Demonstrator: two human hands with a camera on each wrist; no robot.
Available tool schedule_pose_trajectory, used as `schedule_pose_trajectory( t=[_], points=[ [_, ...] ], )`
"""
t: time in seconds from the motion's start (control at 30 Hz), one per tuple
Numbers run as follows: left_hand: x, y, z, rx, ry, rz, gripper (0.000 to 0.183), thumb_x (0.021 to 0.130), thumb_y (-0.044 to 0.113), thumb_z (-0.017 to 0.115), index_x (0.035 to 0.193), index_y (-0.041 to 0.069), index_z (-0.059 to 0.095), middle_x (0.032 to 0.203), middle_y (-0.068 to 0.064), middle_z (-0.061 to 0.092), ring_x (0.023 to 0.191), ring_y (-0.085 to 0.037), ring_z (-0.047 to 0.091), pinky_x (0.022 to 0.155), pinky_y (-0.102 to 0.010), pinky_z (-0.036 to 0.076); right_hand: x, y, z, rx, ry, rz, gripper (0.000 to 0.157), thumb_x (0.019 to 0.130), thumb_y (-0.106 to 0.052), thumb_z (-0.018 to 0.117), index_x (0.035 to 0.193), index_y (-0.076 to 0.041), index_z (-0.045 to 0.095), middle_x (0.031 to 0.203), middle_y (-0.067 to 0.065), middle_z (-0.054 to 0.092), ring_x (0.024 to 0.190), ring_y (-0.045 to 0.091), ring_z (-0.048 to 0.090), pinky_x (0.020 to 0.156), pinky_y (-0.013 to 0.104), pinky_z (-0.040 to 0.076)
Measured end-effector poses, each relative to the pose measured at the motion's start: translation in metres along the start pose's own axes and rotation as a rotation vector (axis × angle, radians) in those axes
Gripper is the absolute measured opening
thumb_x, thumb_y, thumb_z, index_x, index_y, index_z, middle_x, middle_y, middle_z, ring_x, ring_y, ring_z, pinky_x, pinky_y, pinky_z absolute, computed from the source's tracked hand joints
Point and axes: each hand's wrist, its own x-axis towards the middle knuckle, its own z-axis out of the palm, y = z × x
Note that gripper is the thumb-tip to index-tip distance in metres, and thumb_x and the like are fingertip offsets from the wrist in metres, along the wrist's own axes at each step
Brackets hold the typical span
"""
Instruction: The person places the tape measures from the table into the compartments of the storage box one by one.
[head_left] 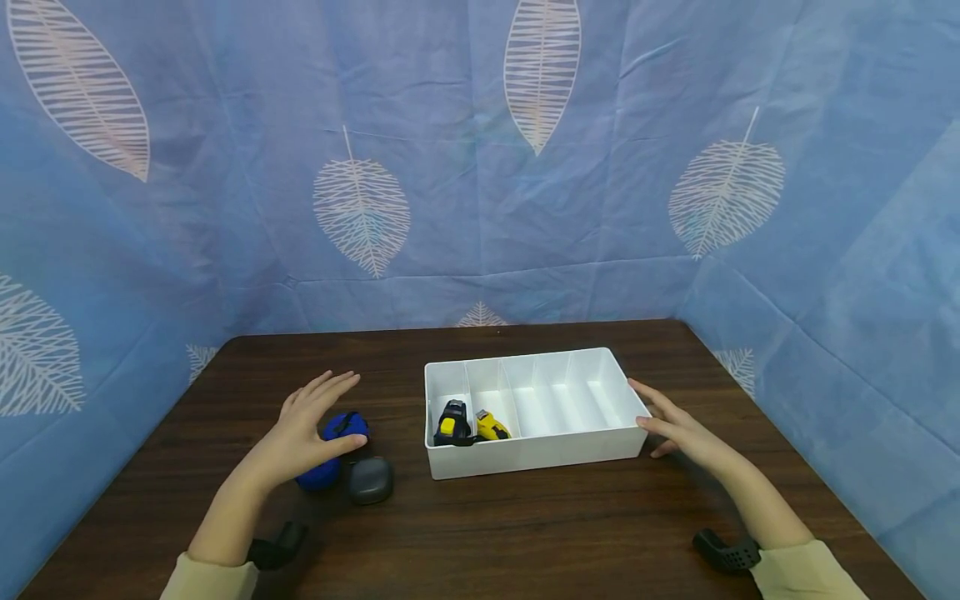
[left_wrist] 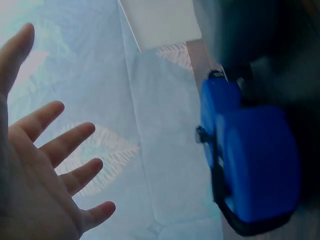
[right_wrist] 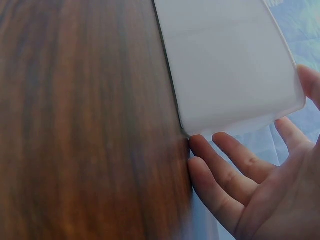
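Note:
My left hand hovers with spread fingers over two blue rounded items with black straps, possibly tape measures. The left wrist view shows the blue items apart from the palm and fingers. Just right of them lies a dark grey rounded case. A white divided box stands on the table. With loosely extended fingers, my right hand touches its right end; in the right wrist view the fingertips meet its lower edge. In the leftmost compartment is a black and yellow tape measure, and beside it a small yellow tool.
The box's other compartments lie to the right of the yellow tool. Everything stands on a dark wooden table. Blue cloth with white leaf patterns hangs behind and at both sides. Black bands sit at both wrists.

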Motion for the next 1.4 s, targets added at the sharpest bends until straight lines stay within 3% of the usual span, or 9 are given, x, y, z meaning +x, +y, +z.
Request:
schedule_pose_trajectory(
  t=[0.3, 0.43, 0.67, 0.8, 1.23, 1.4],
  points=[
    [-0.009, -0.016, 0.000, -0.063, -0.015, -0.082, 0.081, 0.084, 0.037, 0.074, 0.150, 0.013, 0.034, 0.150, -0.019, 0.032, 0.139, -0.045, 0.015, 0.097, -0.075, 0.008, -0.001, 0.000, 0.000, 0.004, -0.006, -0.015, 0.067, 0.102, -0.021, 0.043, 0.155, -0.011, 0.005, 0.149, 0.034, 0.010, 0.120, 0.057, 0.037, 0.070, 0.049, 0.051],
    [-0.014, -0.022, -0.001, -0.103, -0.018, -0.118, 0.081, 0.084, 0.036, 0.074, 0.150, 0.014, 0.033, 0.150, -0.020, 0.031, 0.138, -0.047, 0.016, 0.094, -0.077, 0.011, -0.001, -0.002, 0.000, 0.007, -0.007, -0.011, 0.067, 0.101, -0.021, 0.044, 0.155, -0.012, 0.006, 0.147, 0.034, 0.016, 0.118, 0.054, 0.040, 0.070, 0.049, 0.051],
    [-0.019, -0.032, 0.001, -0.134, -0.049, -0.184, 0.089, 0.080, 0.037, 0.077, 0.151, 0.015, 0.029, 0.151, -0.022, 0.026, 0.134, -0.051, 0.021, 0.092, -0.074, 0.026, -0.001, -0.002, 0.000, 0.008, -0.004, -0.014, 0.067, 0.101, -0.021, 0.045, 0.155, -0.011, 0.006, 0.143, 0.036, 0.021, 0.116, 0.052, 0.043, 0.069, 0.049, 0.051],
    [-0.021, -0.041, 0.005, -0.180, -0.073, -0.222, 0.092, 0.078, 0.033, 0.080, 0.152, 0.017, 0.028, 0.151, -0.021, 0.028, 0.133, -0.051, 0.023, 0.092, -0.073, 0.027, -0.002, -0.002, 0.000, 0.007, -0.003, -0.012, 0.067, 0.101, -0.021, 0.045, 0.155, -0.011, 0.006, 0.144, 0.036, 0.021, 0.116, 0.052, 0.043, 0.070, 0.048, 0.051],
    [-0.027, -0.056, 0.006, -0.229, -0.103, -0.228, 0.092, 0.077, 0.033, 0.081, 0.151, 0.012, 0.031, 0.145, -0.019, 0.040, 0.133, -0.050, 0.025, 0.092, -0.075, 0.025, -0.001, -0.001, 0.000, 0.011, -0.001, -0.018, 0.068, 0.101, -0.020, 0.045, 0.155, -0.010, 0.005, 0.147, 0.036, 0.014, 0.117, 0.055, 0.041, 0.069, 0.049, 0.051],
    [-0.029, -0.063, 0.007, -0.272, -0.107, -0.199, 0.088, 0.077, 0.028, 0.081, 0.148, 0.006, 0.033, 0.139, -0.022, 0.045, 0.128, -0.047, 0.035, 0.094, -0.072, 0.025, 0.000, 0.001, 0.000, 0.005, -0.004, -0.009, 0.067, 0.101, -0.022, 0.044, 0.155, -0.012, 0.006, 0.148, 0.034, 0.013, 0.118, 0.055, 0.039, 0.070, 0.048, 0.051]
  ],
)
